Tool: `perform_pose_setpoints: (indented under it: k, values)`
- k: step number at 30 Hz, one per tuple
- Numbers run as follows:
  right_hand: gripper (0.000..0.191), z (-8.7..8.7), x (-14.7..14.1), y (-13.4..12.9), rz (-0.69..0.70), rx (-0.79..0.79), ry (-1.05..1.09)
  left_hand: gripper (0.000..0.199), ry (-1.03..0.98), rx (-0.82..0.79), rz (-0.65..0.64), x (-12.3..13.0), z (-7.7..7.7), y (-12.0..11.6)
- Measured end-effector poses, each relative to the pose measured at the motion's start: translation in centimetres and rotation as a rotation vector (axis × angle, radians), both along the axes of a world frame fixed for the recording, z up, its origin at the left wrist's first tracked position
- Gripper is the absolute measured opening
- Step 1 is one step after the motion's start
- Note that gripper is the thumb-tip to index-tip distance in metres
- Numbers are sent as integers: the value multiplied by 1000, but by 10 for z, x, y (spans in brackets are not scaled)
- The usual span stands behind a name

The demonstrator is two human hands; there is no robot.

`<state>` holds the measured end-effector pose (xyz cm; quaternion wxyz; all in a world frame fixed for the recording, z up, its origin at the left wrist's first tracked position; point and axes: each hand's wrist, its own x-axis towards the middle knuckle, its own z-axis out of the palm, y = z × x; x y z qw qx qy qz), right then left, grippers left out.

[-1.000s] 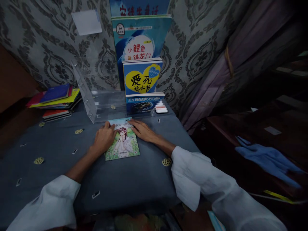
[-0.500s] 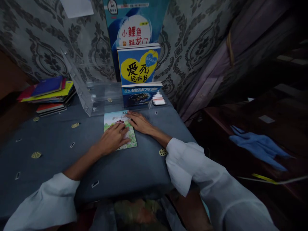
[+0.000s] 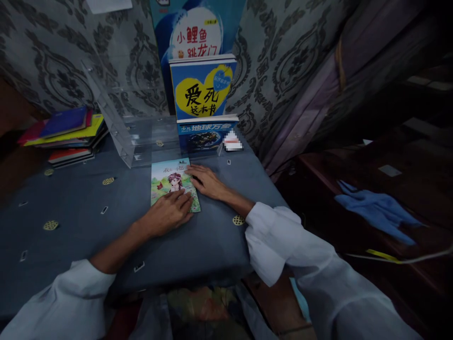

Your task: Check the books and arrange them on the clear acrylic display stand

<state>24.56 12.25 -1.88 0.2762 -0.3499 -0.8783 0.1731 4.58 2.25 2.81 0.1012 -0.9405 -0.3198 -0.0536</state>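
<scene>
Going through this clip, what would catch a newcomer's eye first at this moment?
Probably the bright yellow heart on the blue book, which stands in a clear rack at the back of the table. Next, perhaps, the small green picture book lying in front of it, with the left hand over its lower part and the right hand at its right edge.

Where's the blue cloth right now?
In the head view, the blue cloth is on the person's right, draped on the dark reddish-brown surface beyond the desk's right edge, just above the yellow strip.
</scene>
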Motion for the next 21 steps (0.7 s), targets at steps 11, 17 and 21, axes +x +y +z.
perform_pose_setpoints:
  k: [11,17,21]
  values:
    - [42,5,10,-31,63,-81,47,30,-63,-69,7,-1,4,1]
    - [47,11,19,-43,112,-133,16,30,-76,-65,-9,-1,5,1]
    - [55,16,24,-47,158,-163,-1,31,-54,-44,-4,-1,4,1]
